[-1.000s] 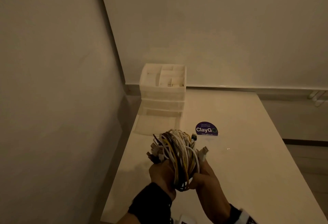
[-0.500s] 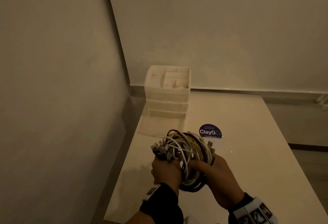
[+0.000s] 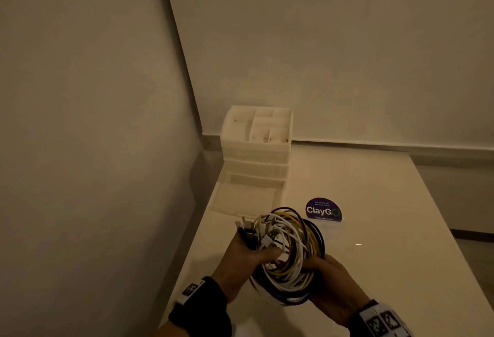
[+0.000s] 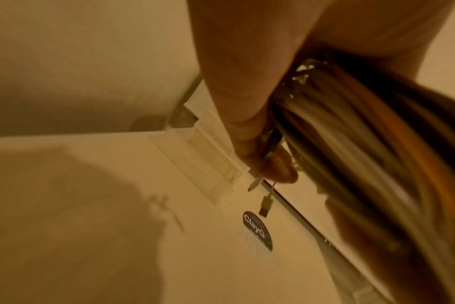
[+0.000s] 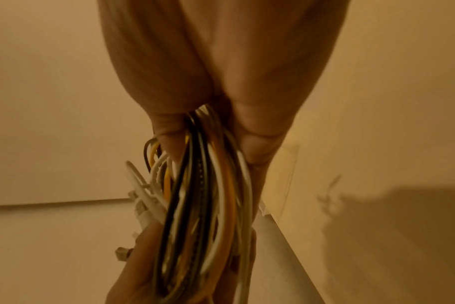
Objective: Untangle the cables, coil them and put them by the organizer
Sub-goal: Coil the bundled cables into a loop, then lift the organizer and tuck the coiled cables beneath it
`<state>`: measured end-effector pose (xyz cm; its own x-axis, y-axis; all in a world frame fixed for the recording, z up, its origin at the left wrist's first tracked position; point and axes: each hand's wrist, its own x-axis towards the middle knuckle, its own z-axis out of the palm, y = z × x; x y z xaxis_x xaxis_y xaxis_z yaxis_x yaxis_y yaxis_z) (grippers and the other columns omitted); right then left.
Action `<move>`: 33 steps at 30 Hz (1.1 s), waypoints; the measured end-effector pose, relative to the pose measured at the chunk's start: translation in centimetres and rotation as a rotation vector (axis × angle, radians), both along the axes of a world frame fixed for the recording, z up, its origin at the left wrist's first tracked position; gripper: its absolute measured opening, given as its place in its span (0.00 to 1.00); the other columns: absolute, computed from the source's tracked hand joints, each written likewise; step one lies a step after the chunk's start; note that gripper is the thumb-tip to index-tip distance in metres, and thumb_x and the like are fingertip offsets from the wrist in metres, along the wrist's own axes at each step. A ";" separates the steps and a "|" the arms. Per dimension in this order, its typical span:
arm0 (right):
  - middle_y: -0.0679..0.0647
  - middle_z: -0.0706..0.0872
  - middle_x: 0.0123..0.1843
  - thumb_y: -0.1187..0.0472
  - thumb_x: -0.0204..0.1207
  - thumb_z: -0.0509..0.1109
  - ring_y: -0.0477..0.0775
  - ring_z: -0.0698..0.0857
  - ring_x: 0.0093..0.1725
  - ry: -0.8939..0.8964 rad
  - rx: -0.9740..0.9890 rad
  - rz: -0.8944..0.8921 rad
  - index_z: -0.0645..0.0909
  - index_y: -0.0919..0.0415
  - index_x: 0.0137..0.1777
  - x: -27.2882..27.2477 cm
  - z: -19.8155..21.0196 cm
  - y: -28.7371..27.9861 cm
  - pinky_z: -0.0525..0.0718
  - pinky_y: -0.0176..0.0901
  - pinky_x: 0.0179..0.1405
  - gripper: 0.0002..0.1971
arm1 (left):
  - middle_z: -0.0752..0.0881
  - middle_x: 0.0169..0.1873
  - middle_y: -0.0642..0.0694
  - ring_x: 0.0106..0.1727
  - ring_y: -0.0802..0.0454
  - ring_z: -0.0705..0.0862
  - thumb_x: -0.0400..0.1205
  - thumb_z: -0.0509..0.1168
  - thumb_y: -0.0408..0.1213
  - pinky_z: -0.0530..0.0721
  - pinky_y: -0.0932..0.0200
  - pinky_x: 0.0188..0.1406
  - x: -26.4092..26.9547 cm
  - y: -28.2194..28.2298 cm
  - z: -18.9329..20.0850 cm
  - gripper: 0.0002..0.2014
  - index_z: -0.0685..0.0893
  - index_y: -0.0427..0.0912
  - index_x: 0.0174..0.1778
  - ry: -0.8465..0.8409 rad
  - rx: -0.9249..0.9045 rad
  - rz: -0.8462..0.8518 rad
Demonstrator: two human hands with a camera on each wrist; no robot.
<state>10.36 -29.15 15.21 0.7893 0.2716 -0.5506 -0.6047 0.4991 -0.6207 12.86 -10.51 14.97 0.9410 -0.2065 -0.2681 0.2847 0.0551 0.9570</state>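
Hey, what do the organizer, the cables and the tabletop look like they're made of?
Organizer: likely translucent whitish plastic; its drawer fronts let light through.
Cables: smooth plastic or rubber jackets in white, yellow and black, one apparently braided; plug tips look metallic.
Tabletop: smooth cream surface with faint sheen, possibly laminate; hard to tell.

Table: stands in the room corner, wall on your left and wall behind. Organizer: on the table's far left corner, its lowest drawer pulled out toward you. Sticker: on the tabletop, just right of that drawer. Cable bundle: above the table's near edge, before the organizer, between your left hand and right hand.
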 end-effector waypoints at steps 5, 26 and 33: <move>0.79 0.84 0.55 0.79 0.72 0.58 0.74 0.87 0.50 0.065 0.088 0.088 0.84 0.80 0.54 2.7 -0.5 -1.2 0.87 0.60 0.49 0.16 | 0.77 0.63 0.52 0.65 0.50 0.75 0.56 0.84 0.59 0.76 0.48 0.68 1.7 0.4 0.5 0.38 0.73 0.56 0.58 0.013 0.375 -0.010; 0.65 0.84 0.41 0.69 0.68 0.61 0.62 0.86 0.39 0.168 -0.215 0.257 0.82 0.72 0.50 16.9 -4.0 5.6 0.87 0.50 0.42 0.14 | 0.92 0.51 0.45 0.55 0.46 0.89 0.71 0.79 0.33 0.83 0.40 0.62 13.6 5.2 -4.8 0.17 0.89 0.42 0.55 0.103 0.068 0.211; 0.67 0.83 0.49 0.61 0.57 0.70 0.66 0.83 0.50 0.213 -0.280 0.120 0.83 0.68 0.50 23.1 -5.3 8.1 0.81 0.58 0.59 0.20 | 0.92 0.45 0.45 0.48 0.45 0.90 0.58 0.84 0.42 0.86 0.39 0.56 20.6 5.5 -9.4 0.25 0.88 0.43 0.50 0.225 0.072 0.439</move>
<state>33.44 -21.00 9.91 0.6208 0.1713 -0.7650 -0.7789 0.2454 -0.5771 33.42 -4.98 5.57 0.8520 0.2227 -0.4739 0.4497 0.1523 0.8801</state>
